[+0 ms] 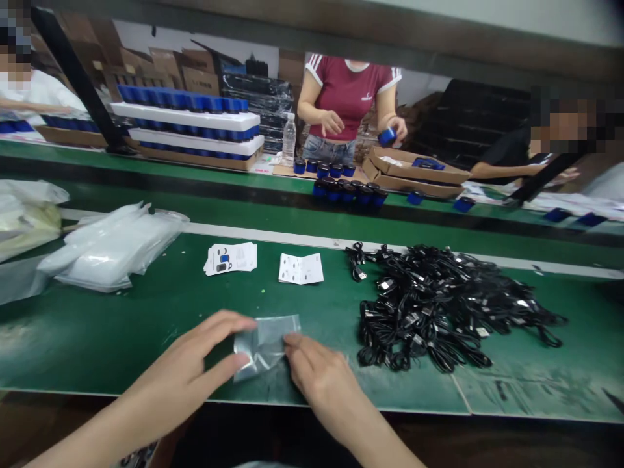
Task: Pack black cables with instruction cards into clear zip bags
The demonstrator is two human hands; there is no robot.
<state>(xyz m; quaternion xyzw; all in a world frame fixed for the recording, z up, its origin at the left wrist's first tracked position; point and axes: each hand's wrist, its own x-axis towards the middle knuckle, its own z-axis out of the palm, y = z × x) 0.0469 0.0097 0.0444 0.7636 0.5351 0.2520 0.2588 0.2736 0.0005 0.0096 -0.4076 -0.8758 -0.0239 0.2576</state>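
A small clear plastic bag (266, 335) lies at the front of the green bench, between my two hands. My left hand (199, 357) is at the bag's left edge, thumb and fingers spread apart, their tips over the plastic. At its right edge, the fingers of my right hand (316, 370) are bunched together on the bag; the thumb is hidden. Beyond my hands lie a stack of printed leaflets (231, 259) and a folded booklet (301, 268). To the right spreads a large heap of black USB cables (433, 305).
Stacked clear bags (121, 247) lie at the left. Past a white strip (234, 229), blue-and-black round items (348, 192) stand near an open cardboard tray (414, 175). Across the bench, a person (351, 97) in a red shirt holds a blue item. White trays (195, 117) are stacked at back left.
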